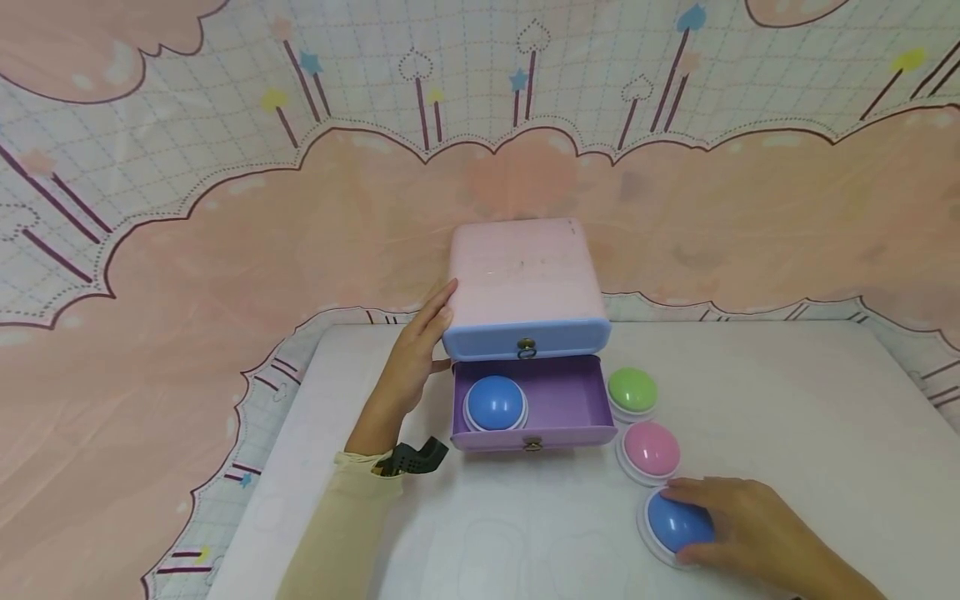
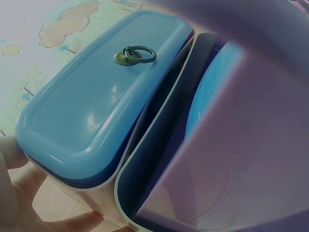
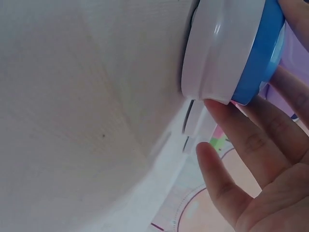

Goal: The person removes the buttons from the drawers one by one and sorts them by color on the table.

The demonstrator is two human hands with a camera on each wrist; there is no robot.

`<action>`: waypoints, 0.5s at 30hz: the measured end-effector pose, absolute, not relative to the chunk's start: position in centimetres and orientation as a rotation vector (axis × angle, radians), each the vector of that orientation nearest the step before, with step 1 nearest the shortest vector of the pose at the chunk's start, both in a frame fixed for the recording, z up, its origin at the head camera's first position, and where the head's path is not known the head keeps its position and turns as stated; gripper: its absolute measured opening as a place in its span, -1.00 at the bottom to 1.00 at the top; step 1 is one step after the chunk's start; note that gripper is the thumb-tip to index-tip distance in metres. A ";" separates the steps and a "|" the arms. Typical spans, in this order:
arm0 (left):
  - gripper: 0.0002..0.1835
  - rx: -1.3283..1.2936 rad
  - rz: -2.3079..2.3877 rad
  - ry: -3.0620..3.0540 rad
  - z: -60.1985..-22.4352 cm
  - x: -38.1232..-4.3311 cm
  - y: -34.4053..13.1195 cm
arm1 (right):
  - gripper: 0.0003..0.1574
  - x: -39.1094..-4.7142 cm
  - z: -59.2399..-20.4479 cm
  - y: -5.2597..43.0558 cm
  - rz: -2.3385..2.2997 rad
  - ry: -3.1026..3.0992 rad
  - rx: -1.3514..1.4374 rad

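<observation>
The right hand [image 1: 757, 529] is gripping a blue button [image 1: 675, 522] at the near right of the table [image 1: 750, 392], thumb and fingers curving around it. The left hand [image 1: 411, 358] is resting on the left side of the box [image 1: 525, 275], fingers extended. The drawer [image 1: 570, 396] is jutting out, holding a second blue button [image 1: 495, 403]. A pink button [image 1: 652, 449] and a green button [image 1: 632, 390] are sitting farther back.
</observation>
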State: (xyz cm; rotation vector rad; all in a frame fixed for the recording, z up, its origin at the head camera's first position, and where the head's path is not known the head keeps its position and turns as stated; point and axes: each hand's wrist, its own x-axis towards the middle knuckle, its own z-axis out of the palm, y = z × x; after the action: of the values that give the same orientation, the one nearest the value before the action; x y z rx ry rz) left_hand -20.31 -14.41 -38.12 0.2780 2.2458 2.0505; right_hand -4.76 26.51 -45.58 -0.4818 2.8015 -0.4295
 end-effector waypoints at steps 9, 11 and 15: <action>-0.46 0.292 2.052 2.243 -38.2 -20.4 -14.4 | 0.13 -4.9 -45.7 26.8 -0.440 2.770 -0.483; -0.46 0.298 2.048 2.246 -38.2 -20.4 -14.5 | 0.12 -4.9 -45.7 26.9 -0.418 2.784 -0.523; -0.46 0.301 2.041 2.253 -38.2 -20.4 -14.5 | 0.13 -5.0 -45.5 26.9 -0.376 2.816 -0.611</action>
State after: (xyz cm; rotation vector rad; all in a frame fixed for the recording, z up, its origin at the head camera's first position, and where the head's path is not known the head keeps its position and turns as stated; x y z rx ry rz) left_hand -20.44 -14.47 -38.22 0.3011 2.2534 2.0407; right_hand -4.98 26.88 -45.53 -0.6114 2.8163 -0.3762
